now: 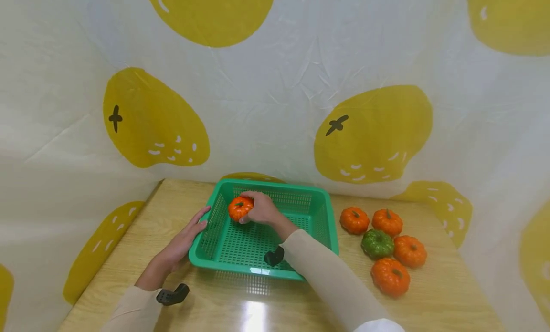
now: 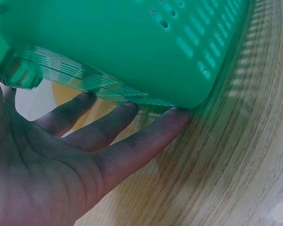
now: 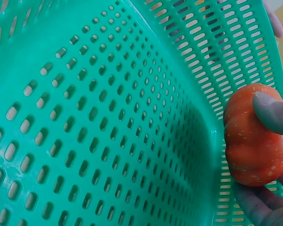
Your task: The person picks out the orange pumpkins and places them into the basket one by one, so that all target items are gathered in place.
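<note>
A ribbed, speckled orange pumpkin (image 1: pixel 237 211) gripped inside a glossy green slotted basket (image 1: pixel 232 264).
The right hand (image 1: pixel 263 209) pinches it between thumb and fingers near the basket's left side; the left hand (image 1: pixel 184 238), fingers extended, touches that side from outside. Rightward on the wood-grained surface (image 1: pixel 210 310) sit four squat orange pumpkins (image 1: pixel 410 251) and a bumpy green pumpkin (image 1: pixel 377 243).

On the light wooden table (image 1: pixel 215 308), with clear grain and a bright reflection (image 1: pixel 254 317) at the near side, can see a green perforated basket (image 1: pixel 227 266), standing with its open side up. To the right of this basket, can count four orange pumpkins (image 1: pixel 390 277) and one green pumpkin (image 1: pixel 377 243), placed close together, with the green among the orange.
</note>
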### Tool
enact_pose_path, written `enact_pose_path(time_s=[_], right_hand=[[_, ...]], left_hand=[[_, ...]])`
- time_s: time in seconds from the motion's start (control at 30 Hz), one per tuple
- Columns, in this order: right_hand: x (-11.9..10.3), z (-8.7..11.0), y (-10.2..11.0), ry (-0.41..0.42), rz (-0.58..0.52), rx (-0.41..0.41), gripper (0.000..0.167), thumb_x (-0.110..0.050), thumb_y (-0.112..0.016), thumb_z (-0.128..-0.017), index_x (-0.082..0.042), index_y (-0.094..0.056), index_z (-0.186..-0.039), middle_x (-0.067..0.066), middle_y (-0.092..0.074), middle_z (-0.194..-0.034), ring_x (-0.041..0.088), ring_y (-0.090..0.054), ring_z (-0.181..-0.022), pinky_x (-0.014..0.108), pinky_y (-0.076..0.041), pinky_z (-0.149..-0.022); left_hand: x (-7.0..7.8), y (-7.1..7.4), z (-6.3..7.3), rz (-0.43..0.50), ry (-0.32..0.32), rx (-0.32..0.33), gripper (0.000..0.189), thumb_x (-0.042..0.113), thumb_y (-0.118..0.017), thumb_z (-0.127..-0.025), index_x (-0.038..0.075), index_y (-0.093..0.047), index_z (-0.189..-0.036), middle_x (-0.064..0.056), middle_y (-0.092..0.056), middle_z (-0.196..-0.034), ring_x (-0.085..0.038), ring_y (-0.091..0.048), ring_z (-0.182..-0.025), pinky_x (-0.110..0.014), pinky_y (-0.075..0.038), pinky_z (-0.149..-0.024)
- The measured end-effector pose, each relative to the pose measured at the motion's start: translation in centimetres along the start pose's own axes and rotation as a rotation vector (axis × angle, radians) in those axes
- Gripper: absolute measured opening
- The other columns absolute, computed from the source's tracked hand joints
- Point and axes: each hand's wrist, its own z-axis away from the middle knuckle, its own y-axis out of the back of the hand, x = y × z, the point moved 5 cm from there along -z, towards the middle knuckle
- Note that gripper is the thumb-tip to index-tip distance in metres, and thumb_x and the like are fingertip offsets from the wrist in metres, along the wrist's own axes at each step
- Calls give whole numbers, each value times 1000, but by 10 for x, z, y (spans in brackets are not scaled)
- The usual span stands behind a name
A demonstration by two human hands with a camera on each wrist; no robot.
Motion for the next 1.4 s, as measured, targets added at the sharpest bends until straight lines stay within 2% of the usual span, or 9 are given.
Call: enact_pose_path(time_s=[0.53,0.8,1.2,1.4], right_hand=[[3,-2,-6,-3,10,-10,79,-9,-92,-75,-13,-59,-147,12,-64,-142,28,-60,-115,42,-53,-94],[4,-3,-8,-5,5,-9,79,-9,-91,-75,-13,-60,-147,12,-64,-142,29,-60,-115,42,-54,-93],[5,-3,-10,-25,-14,-25,80,-7,-91,-76,-14,-59,-148,12,-62,-143,29,-60,-115,42,-54,-92],[7,-3,-11,-20,-12,-26,80,-7,-91,-74,-14,-59,-148,12,-62,-143,28,-59,-115,42,-54,-92]], left_hand=[[-2,2,-3,-58,16,25,60,53,-32,-113,41,-8,-167,-12,-6,-175,-40,-36,-146,-38,-48,-101],[-4,1,-4,-22,15,6,61,53,-32,-112,41,-7,-167,-13,-5,-175,-41,-36,-146,-40,-49,-101],[-4,1,-5,-19,24,14,60,52,-32,-113,41,-8,-167,-11,-3,-175,-42,-31,-148,-41,-48,-104],[-4,2,-4,-57,18,29,61,53,-32,-112,41,-8,-167,-11,0,-176,-43,-28,-150,-42,-46,-105]])
